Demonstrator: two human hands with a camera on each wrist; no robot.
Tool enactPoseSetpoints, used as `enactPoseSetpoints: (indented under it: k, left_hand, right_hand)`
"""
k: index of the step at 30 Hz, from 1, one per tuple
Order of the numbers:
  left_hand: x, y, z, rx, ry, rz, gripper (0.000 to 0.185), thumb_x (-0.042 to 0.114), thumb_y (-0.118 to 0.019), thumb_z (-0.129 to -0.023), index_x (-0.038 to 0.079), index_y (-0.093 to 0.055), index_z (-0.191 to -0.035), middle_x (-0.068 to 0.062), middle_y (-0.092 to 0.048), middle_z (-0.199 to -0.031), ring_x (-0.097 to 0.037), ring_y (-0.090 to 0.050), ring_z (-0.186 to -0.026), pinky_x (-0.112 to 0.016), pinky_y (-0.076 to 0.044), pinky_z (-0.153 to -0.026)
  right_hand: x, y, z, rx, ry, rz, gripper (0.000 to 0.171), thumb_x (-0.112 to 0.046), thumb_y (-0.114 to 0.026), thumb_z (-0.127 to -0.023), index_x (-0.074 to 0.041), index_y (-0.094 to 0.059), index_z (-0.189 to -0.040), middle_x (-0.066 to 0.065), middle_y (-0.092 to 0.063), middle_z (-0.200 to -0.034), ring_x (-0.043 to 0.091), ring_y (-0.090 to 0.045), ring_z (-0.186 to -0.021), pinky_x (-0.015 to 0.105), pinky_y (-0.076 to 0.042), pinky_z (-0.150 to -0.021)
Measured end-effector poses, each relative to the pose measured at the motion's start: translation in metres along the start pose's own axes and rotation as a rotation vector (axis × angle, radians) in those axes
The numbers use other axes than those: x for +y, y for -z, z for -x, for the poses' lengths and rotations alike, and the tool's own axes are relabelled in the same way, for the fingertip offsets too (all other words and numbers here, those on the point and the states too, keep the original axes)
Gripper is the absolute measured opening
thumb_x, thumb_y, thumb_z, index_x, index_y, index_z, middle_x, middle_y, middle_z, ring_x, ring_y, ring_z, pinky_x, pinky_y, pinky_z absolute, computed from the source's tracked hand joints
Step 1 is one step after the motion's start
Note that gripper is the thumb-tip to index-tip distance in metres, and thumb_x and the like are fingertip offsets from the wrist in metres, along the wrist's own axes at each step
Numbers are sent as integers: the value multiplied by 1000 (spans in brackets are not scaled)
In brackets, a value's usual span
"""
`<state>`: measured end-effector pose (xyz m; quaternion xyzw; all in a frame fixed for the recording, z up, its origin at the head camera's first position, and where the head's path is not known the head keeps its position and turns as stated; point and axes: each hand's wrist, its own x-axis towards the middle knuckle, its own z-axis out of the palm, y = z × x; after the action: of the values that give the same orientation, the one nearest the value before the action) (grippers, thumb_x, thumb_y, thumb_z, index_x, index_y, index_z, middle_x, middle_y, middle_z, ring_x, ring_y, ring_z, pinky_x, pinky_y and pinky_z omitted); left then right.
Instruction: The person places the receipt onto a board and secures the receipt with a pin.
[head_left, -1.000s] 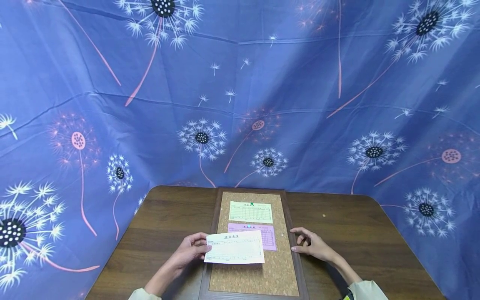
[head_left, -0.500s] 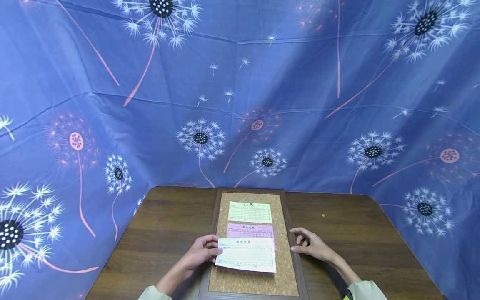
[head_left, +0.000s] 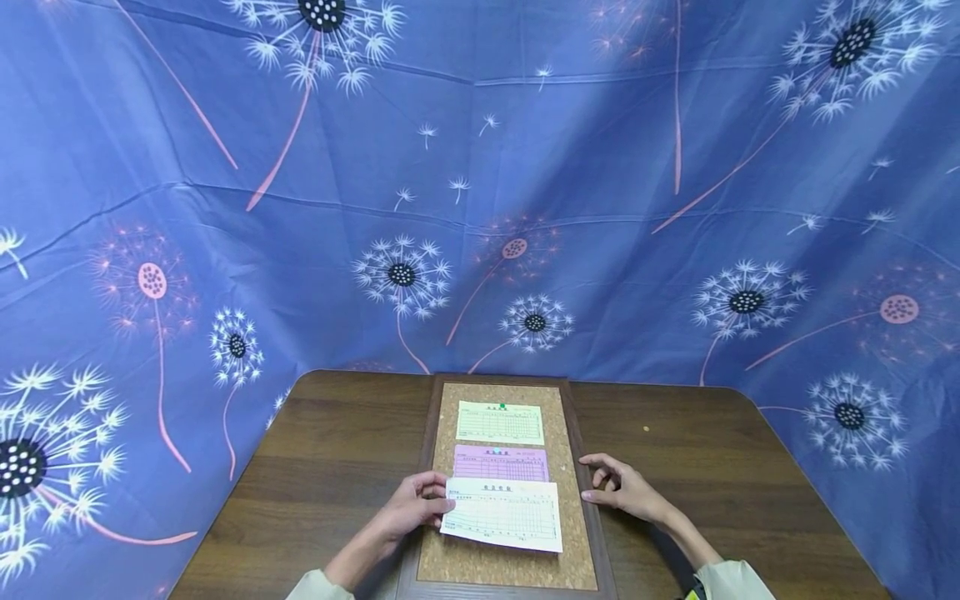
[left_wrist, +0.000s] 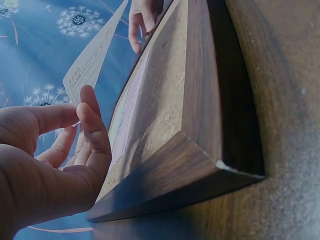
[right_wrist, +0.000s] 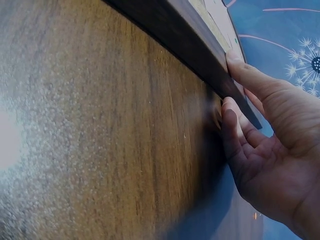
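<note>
On the wooden surface (head_left: pixel 750 483) lies a framed cork board (head_left: pixel 558 567), long axis running away from the person. The right hand (head_left: pixel 626 492), fingers relaxed, rests against its frame, seemingly steadying it. The left hand (head_left: pixel 412 504) pinches a white form (head_left: pixel 502 515) by its left edge, laid crosswise below the pink form (head_left: pixel 501 461) and green form (head_left: pixel 500 423).

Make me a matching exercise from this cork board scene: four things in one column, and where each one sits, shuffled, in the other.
Things:
1. green slip
2. pink slip
3. white slip
4. right hand

Places:
A. held at its left edge by the left hand, nearest the person
B. at the board's right frame
C. farthest up the cork board
D. middle of the three slips

Pairs: 1-C, 2-D, 3-A, 4-B
</note>
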<state>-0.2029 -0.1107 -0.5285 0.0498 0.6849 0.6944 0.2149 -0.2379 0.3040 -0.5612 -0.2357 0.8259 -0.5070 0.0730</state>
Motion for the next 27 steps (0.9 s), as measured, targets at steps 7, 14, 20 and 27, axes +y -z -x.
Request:
enactPoseSetpoints:
  k: [7,14,20,27]
  left_hand:
    - [0,-1,1,-2,8,5,33,0,-69,-88,-7,-59,-119,1,-65,-92,-8,-59,-74,-19,-50,-63]
    - [6,-1,2,-21,-3,0,29,0,-68,-88,-5,-61,-116,-1,-67,-93,-9,-58,-74,-19,-49,-63]
    - [11,3,4,2,-14,-5,30,1,-68,-88,-7,-60,-116,0,-65,-92,-8,-57,-73,-19,-49,-63]
    - [15,7,4,22,-8,4,30,2,-69,-88,-6,-59,-115,2,-66,-93,-8,-59,-75,-20,-50,-65]
  right_hand:
    - [-3,1,0,5,-12,30,44,-11,-71,-95,6,-55,-132,9,-61,-83,-2,-48,-63,19,-45,-52]
    - [-32,-8,1,229,-150,163,25,-21,-63,-102,-2,-71,-116,5,-62,-72,3,-52,-54,24,-48,-46]
    - [-66,-22,0,68,-137,-64,41,-20,-44,-110,13,-59,-129,20,-66,-86,6,-61,-64,28,-53,-50]
    - [-86,-35,1,-107,-132,-243,50,-21,-40,-111,20,-43,-140,28,-70,-96,8,-67,-69,24,-56,-55]
